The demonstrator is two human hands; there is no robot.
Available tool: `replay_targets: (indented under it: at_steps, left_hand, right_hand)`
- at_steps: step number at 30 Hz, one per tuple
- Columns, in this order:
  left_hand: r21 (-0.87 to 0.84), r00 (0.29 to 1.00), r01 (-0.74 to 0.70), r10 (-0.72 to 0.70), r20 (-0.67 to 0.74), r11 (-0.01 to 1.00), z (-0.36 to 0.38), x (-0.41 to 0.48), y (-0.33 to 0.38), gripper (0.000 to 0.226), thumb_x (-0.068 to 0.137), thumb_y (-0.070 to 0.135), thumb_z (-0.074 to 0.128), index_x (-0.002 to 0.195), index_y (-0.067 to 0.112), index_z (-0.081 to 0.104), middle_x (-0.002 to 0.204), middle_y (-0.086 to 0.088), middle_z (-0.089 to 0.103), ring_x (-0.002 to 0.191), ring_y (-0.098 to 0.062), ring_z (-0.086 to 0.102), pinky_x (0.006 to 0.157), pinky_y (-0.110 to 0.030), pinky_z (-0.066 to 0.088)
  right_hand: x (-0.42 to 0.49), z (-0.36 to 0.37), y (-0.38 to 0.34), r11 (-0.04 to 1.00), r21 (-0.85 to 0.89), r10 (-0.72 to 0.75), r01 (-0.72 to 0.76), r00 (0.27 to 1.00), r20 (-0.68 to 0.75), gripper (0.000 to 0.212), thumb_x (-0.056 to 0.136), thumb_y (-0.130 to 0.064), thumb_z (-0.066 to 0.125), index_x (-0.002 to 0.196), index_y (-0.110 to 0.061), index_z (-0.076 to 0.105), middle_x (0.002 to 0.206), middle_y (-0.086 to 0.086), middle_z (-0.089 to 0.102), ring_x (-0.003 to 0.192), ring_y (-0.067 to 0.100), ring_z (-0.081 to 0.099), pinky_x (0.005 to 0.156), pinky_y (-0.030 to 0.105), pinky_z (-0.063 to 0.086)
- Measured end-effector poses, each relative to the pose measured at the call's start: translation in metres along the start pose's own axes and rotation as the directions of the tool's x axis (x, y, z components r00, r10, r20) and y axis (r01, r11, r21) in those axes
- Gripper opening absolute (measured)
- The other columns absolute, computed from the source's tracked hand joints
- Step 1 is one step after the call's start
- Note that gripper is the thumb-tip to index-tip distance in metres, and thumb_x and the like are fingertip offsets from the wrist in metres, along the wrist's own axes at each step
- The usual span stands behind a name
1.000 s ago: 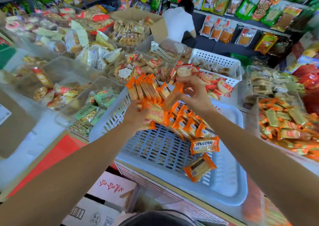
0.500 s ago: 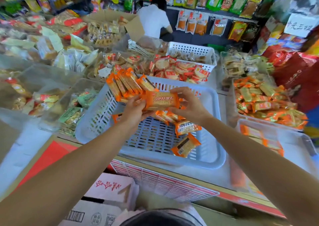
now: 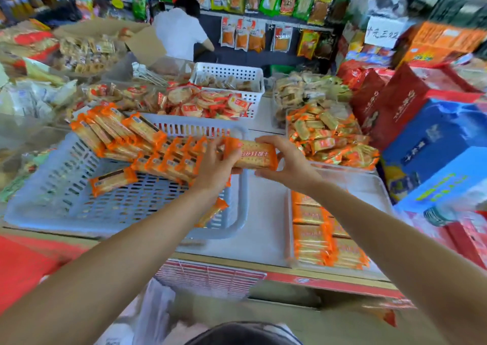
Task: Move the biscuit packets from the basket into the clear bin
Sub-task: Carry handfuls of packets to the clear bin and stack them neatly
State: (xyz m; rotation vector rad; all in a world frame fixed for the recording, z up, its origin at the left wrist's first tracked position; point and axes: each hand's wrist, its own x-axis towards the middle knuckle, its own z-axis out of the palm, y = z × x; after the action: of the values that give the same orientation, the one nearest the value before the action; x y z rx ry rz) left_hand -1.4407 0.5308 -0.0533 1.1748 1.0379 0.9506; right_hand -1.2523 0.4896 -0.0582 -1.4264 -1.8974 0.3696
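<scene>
A pale blue slotted basket (image 3: 52, 186) sits at left with several orange biscuit packets (image 3: 110, 131) lined along its back and loose ones on its floor. My left hand (image 3: 214, 169) and my right hand (image 3: 287, 165) both hold a stack of orange biscuit packets (image 3: 253, 153) over the basket's right rim. The clear bin (image 3: 369, 183) stands to the right, with rows of orange packets (image 3: 321, 236) laid flat in its near part.
Behind are a white basket (image 3: 232, 74) of snacks, round red-wrapped crackers (image 3: 200, 102) and a clear bin of mixed orange-green packets (image 3: 329, 136). Red and blue boxes (image 3: 432, 144) stack at right. A person in a white top (image 3: 179, 32) stands at the back shelves.
Both hands have carried the stack of packets rightward from the middle of the basket to its right rim. The view has swung right, bringing the clear bin in.
</scene>
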Motion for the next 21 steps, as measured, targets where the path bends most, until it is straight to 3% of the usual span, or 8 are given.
replay_targets:
  at_steps: [5,9,11,14,18,21]
  left_hand:
    - [0.082,0.998,-0.04,0.036,0.051,0.996,0.083,-0.005,-0.025,0.042,0.092,0.019,0.063,0.129,0.01,0.046,0.121,-0.021,0.057,0.092,-0.025,0.064,0.073,-0.033,0.058]
    - [0.274,0.992,-0.033,-0.003,0.13,0.961,0.137,-0.018,-0.036,0.069,0.081,0.05,0.057,0.136,0.013,0.04,0.119,-0.002,0.054,0.105,-0.017,0.057,0.094,-0.036,0.048]
    - [0.387,0.986,-0.097,0.034,0.166,0.917,0.157,-0.023,-0.046,0.059,0.09,0.044,0.056,0.138,0.014,0.039,0.121,0.002,0.05,0.107,-0.014,0.054,0.095,-0.032,0.044]
    - [0.562,0.958,-0.262,0.14,0.251,0.785,0.178,-0.026,-0.071,0.042,0.097,0.03,0.051,0.136,0.016,0.043,0.128,0.0,0.047,0.117,-0.016,0.05,0.097,-0.029,0.04]
    - [0.722,0.902,-0.423,0.173,0.396,0.548,0.188,-0.019,-0.106,0.047,0.096,0.027,0.052,0.14,0.012,0.042,0.144,-0.006,0.043,0.134,-0.022,0.038,0.11,-0.035,0.033]
    - [0.798,0.868,-0.488,0.103,0.485,0.353,0.187,-0.01,-0.126,0.054,0.097,0.032,0.048,0.146,0.013,0.035,0.158,-0.01,0.021,0.147,-0.028,0.016,0.118,-0.043,0.019]
  right_hand:
    - [-0.05,-0.056,0.046,0.995,-0.019,0.094,-0.095,0.995,-0.036,0.06,0.07,-0.022,0.081,0.125,-0.019,0.056,0.114,-0.003,0.06,0.096,0.013,0.057,0.077,0.025,0.047]
    - [-0.092,-0.094,0.082,0.971,-0.028,0.237,-0.238,0.971,-0.026,0.059,0.074,-0.026,0.082,0.126,-0.03,0.054,0.114,-0.011,0.059,0.096,0.008,0.057,0.077,0.025,0.049]
    - [-0.113,-0.108,0.101,0.955,-0.033,0.293,-0.294,0.956,-0.024,0.057,0.075,-0.03,0.081,0.125,-0.032,0.054,0.113,-0.014,0.057,0.095,0.006,0.056,0.077,0.025,0.05]
    - [-0.141,-0.125,0.127,0.932,-0.061,0.358,-0.358,0.934,-0.02,0.056,0.076,-0.027,0.08,0.126,-0.028,0.054,0.113,-0.013,0.054,0.098,0.008,0.053,0.076,0.021,0.046]
    - [-0.172,-0.131,0.161,0.868,-0.144,0.472,-0.474,0.88,-0.05,0.057,0.077,-0.021,0.079,0.128,-0.019,0.054,0.114,-0.007,0.051,0.094,0.009,0.05,0.069,0.004,0.037]
    - [-0.19,-0.125,0.184,0.815,-0.22,0.534,-0.536,0.842,-0.074,0.057,0.078,-0.024,0.078,0.129,-0.019,0.054,0.114,-0.001,0.054,0.094,0.011,0.048,0.071,0.014,0.035]
